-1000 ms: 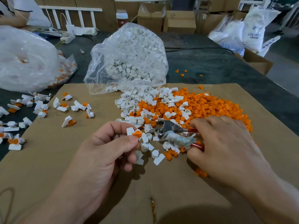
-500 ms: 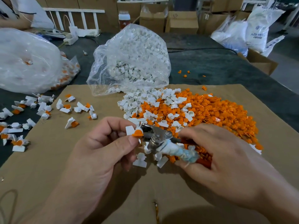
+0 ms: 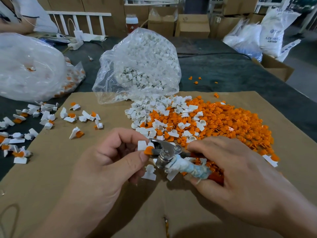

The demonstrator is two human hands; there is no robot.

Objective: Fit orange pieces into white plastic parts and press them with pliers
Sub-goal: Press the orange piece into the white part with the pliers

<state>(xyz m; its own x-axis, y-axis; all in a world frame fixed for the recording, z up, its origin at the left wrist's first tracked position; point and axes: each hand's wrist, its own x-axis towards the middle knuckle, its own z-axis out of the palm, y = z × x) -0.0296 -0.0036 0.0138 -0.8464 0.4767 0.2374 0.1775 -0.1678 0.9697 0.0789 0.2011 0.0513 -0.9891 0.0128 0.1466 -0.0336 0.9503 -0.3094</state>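
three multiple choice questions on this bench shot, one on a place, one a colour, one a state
1. Where is the clear bag?
A. beyond the loose pile, at the cardboard's far edge
B. inside a box
C. on the floor

2. What colour is the piece fitted in the white part that the left hand pinches?
A. green
B. orange
C. black

3. How are the pliers?
A. lying on the cardboard
B. in the left hand
C. gripped by the right hand, jaws at the held part

1 A, the bag stands behind the pile. 2 B, orange shows at the thumb tip. 3 C, the right hand wraps the handles.
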